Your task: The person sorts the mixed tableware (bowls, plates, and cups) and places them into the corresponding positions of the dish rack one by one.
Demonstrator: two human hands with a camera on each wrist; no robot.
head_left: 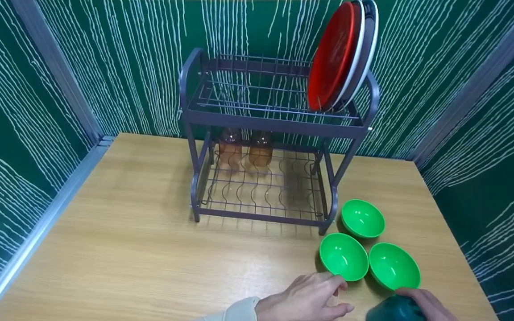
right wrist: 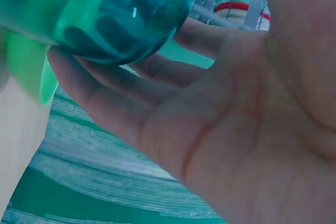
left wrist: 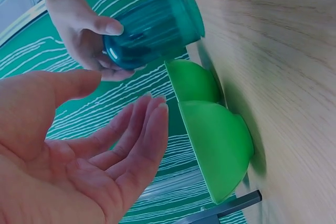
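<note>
teal translucent cup (glossy, rounded) in right hand

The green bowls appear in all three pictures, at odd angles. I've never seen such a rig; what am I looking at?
There's no robot here, just somebody working bare-handed. The wide picture comes from a camera worn on the head, looking down; the tilted ones come from cameras on the left and right wrists. Three green bowls sit on a wood-coloured table beside a two-tier rack, with plates above and two brownish glasses below. The right hand grips a teal glass; the left hand, near the bowls, holds nothing.
</note>
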